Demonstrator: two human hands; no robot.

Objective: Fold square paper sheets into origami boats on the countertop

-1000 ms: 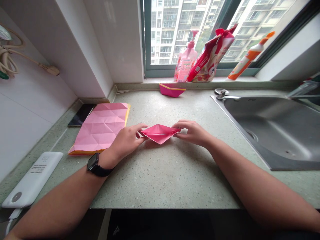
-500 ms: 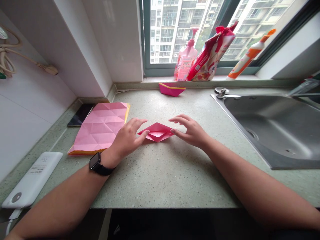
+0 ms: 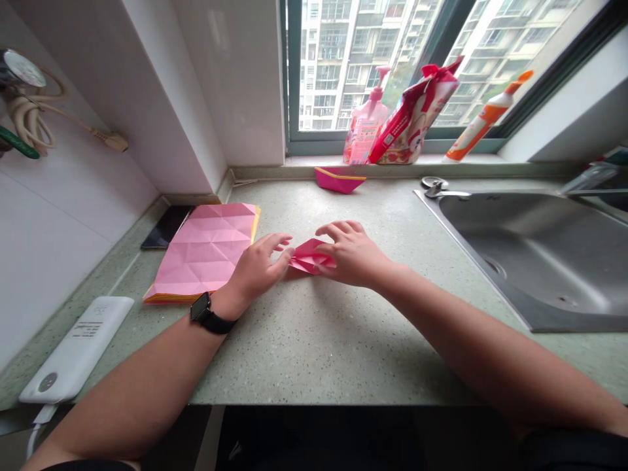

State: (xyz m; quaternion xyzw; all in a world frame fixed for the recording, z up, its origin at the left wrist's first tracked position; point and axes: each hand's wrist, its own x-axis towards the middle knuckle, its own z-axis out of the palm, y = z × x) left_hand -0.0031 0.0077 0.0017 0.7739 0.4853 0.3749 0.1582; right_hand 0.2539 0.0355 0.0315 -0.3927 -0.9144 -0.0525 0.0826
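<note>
The right hand (image 3: 354, 256) grips a pink, pointed folded-paper shape (image 3: 305, 255) over the speckled pale-green countertop (image 3: 314, 353). The left hand (image 3: 258, 265) is at its left tip; whether it pinches, I cannot tell.

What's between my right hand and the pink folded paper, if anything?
Nothing visible: your right hand covers part of the pink folded paper. The creased paper stack lies off to the left.

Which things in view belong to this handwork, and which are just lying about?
Likely belong:
folded pink paper, between left hand and right hand
creased paper stack
magenta paper boat

Apparently lying about:
power bank
flat dark device
pump bottle
red bag
orange-white bottle
</note>
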